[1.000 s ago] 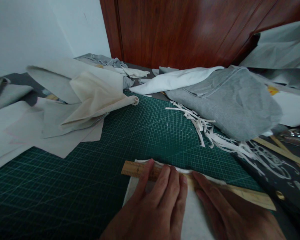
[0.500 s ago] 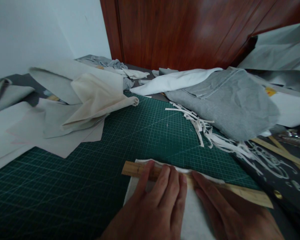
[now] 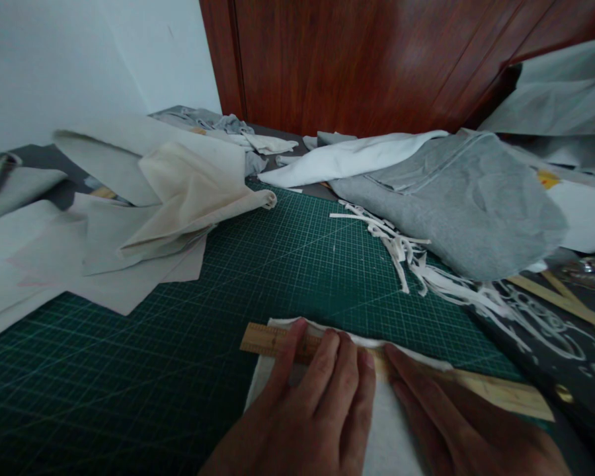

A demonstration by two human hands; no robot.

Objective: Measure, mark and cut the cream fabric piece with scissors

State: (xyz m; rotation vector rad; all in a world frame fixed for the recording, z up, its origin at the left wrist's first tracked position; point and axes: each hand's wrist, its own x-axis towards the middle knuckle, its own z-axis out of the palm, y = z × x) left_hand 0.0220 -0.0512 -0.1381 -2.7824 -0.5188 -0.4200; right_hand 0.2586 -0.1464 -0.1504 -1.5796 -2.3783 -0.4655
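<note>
In the head view, the cutting mat [image 3: 143, 377] carries a pale cloth [image 3: 394, 430] toward its near edge, with a wooden ruler [image 3: 260, 338] lying across it. The ruler's left end juts past the cloth's left side, and its right end reaches the mat's right edge, so it spans the cloth's whole far side. A narrow border of cloth shows beyond the ruler, slightly raised.

The left hand [image 3: 312, 410] has its fingers parted and pressed down over ruler and cloth, probably to keep both from sliding. The right hand [image 3: 456, 410] holds its fingers close together, the foremost tip at the ruler by the cloth's border; whether it pinches anything I cannot tell. Set side by side, the hands seem to share the steadying.

White scraps [image 3: 401, 251] straddle the mat's right edge, next to a grey cloth [image 3: 456, 211] over its far right part. Beige fabric [image 3: 188, 192] and pale sheets [image 3: 123, 291] cover the far left part, perhaps pushed outward to leave working room.
</note>
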